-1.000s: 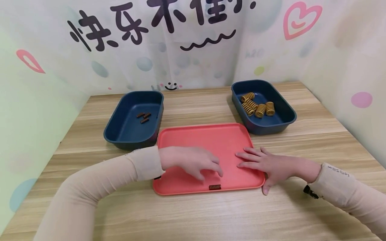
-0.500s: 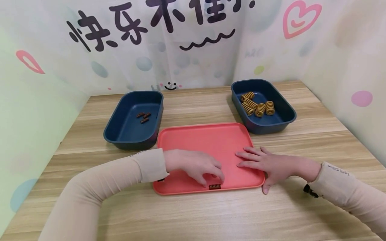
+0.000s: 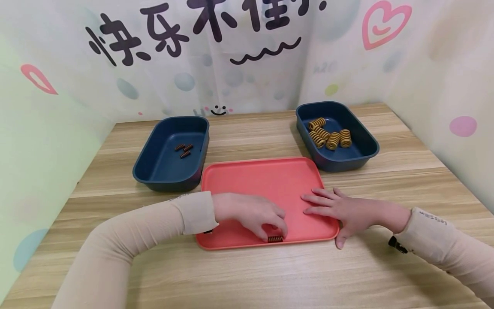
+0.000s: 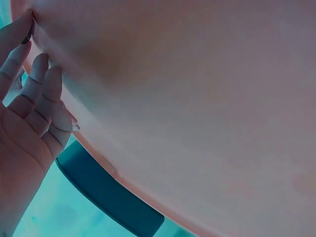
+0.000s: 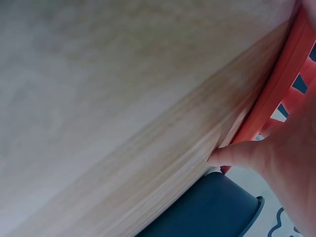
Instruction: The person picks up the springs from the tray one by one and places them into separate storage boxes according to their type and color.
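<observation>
A small dark coppery coil spring (image 3: pixel 275 239) lies at the near edge of the red tray (image 3: pixel 262 180). My left hand (image 3: pixel 256 214) pinches it by its two ends between thumb and index finger. In the left wrist view, the dark spring (image 4: pixel 29 32) shows between the fingertips of the left hand (image 4: pixel 29 113), the other fingers loosely bent. Fingers spread, my right hand (image 3: pixel 347 212) rests on the tray's right side, its thumb over the near right corner. The right wrist view shows the right hand (image 5: pixel 291 163) along the red rim.
At the back left, a blue bin (image 3: pixel 158 167) holds several small dark springs (image 3: pixel 185 150). Another blue bin (image 3: pixel 347 161), back right, contains several larger yellow springs (image 3: pixel 332 140). Both bins stand close to the tray on a wooden table (image 3: pixel 247 274), with a printed curtain (image 3: pixel 262 81) behind.
My left hand has come down toward the tray's near edge, and its thumb and index finger have closed on the spring's ends. The right hand has stayed in place.
</observation>
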Motion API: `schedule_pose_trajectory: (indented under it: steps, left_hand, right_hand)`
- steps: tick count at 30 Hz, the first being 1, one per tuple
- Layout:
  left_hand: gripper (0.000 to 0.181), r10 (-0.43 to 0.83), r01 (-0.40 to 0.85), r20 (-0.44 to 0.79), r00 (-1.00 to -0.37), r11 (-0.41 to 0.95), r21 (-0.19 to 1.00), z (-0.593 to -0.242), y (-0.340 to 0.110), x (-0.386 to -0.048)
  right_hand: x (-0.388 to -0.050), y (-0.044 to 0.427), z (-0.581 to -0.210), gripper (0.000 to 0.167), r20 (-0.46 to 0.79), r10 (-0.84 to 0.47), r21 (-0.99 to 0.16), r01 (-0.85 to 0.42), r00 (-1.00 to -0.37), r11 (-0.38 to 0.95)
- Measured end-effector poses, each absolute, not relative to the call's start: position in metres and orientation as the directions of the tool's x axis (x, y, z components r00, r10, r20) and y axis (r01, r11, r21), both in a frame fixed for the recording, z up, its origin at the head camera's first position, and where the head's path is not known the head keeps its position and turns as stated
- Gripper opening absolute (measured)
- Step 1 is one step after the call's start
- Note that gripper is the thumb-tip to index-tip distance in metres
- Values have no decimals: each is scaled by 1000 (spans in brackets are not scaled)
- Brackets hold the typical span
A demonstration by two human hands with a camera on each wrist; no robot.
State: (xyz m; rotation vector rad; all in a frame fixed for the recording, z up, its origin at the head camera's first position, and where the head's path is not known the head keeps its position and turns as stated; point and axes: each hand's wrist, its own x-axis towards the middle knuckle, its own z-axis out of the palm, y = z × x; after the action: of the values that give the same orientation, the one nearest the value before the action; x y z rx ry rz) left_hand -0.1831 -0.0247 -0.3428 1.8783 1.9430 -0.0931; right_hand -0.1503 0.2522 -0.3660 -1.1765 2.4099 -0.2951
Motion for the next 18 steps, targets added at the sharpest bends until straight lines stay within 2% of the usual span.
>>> schedule_pose_trajectory:
  steps: [18]
  left_hand:
    - [29,941,966,-338,19,70,249,-344,-25,-186]
  right_hand:
    - [-149,252,-365,94,-280,-792,-371,-700,-542,610]
